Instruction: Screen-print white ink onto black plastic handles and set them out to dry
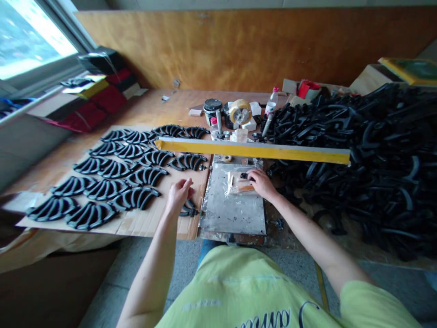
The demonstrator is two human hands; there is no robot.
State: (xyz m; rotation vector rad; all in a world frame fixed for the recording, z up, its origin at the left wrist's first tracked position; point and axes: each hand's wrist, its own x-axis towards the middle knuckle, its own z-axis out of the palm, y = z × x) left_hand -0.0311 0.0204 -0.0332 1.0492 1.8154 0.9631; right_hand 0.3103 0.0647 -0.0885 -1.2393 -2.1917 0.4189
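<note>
My left hand (180,195) hovers over the right edge of a cardboard sheet (136,225), its fingers drawn together. What they hold, if anything, is too small to make out. Just below it lie black curved pieces (189,208) on the cardboard. Over a metal plate (235,212), my right hand (261,183) has its fingertips closed at a small black part (244,175). That part sits at the top of a small block (241,187) covered in clear tape and fixed to the plate. Rows of black curved pieces (99,191) fan out across the cardboard.
A yellow-edged bar (252,149) crosses above the plate on posts. Behind it stand a tape roll (240,112), a black tub (212,109) and a plastic bottle (272,102). A large heap of black curved parts (358,136) fills the right side.
</note>
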